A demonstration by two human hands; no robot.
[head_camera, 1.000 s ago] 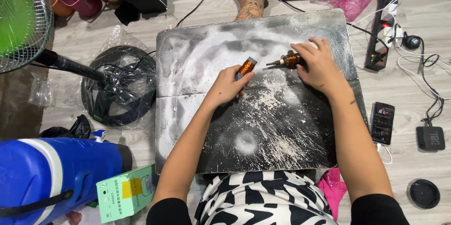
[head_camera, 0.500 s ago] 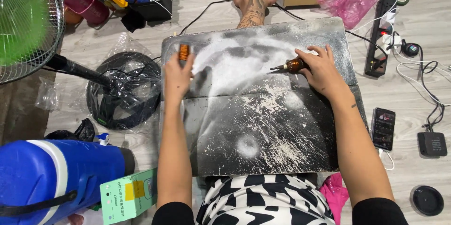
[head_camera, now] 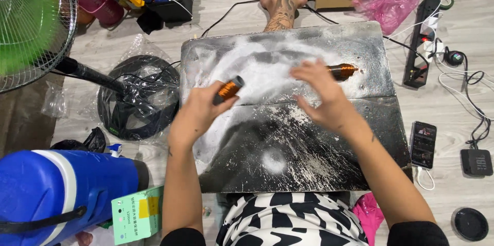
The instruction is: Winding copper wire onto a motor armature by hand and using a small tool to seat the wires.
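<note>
dusty dark board point(head_camera: 329, 164) on the floor, two hands, two copper-wound coils.
left hand point(head_camera: 198, 115) grasps one coil point(head_camera: 228, 89) above the board; right hand point(head_camera: 321, 97), fingers spread loose, hovers by the second coil point(head_camera: 342, 70) lying on it.

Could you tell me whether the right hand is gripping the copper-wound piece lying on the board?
No, the right hand hovers open, fingers spread, beside the copper-wound piece, which lies on the dusty board.

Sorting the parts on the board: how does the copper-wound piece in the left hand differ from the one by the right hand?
The left hand grips its coil piece lifted and tilted; the other coil piece lies flat on the powdery board, partly behind the blurred right hand, whose open fingers don't grip it. Both show orange-copper windings and dark ends.
</note>
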